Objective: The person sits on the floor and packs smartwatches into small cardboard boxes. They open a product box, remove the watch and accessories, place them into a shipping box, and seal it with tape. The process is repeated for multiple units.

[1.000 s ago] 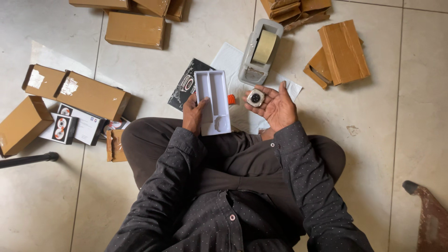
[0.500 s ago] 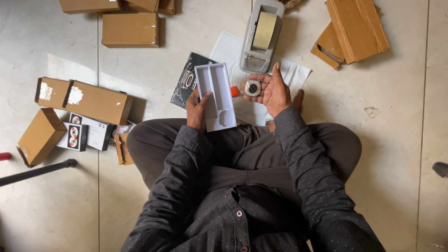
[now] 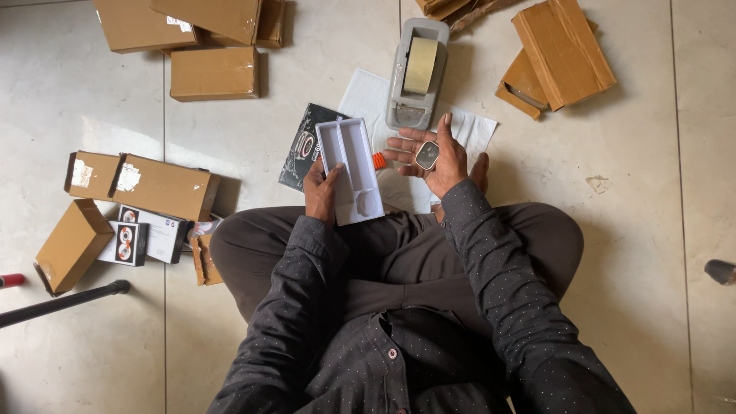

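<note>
I sit cross-legged on a tiled floor. My left hand (image 3: 320, 192) holds a long white plastic tray insert (image 3: 349, 170) with moulded recesses, tilted over my left knee. My right hand (image 3: 433, 157) lies palm up with its fingers spread, and a small squarish watch body (image 3: 427, 155) with a dark face rests in the palm. A grey tape dispenser (image 3: 415, 73) with a roll of tan tape stands just beyond my right hand. A black printed box lid (image 3: 304, 143) lies under the tray's far end.
White paper sheets (image 3: 475, 130) lie under the dispenser. Brown cardboard boxes lie at the top left (image 3: 215, 73), left (image 3: 161, 186) and top right (image 3: 562, 50). A small printed white box (image 3: 146, 234) sits at left. A black rod (image 3: 61, 303) crosses the lower left.
The view has shifted. My right hand has turned the watch body in its palm, so a dark face shows where a round back showed. The left hand still holds the tray.
</note>
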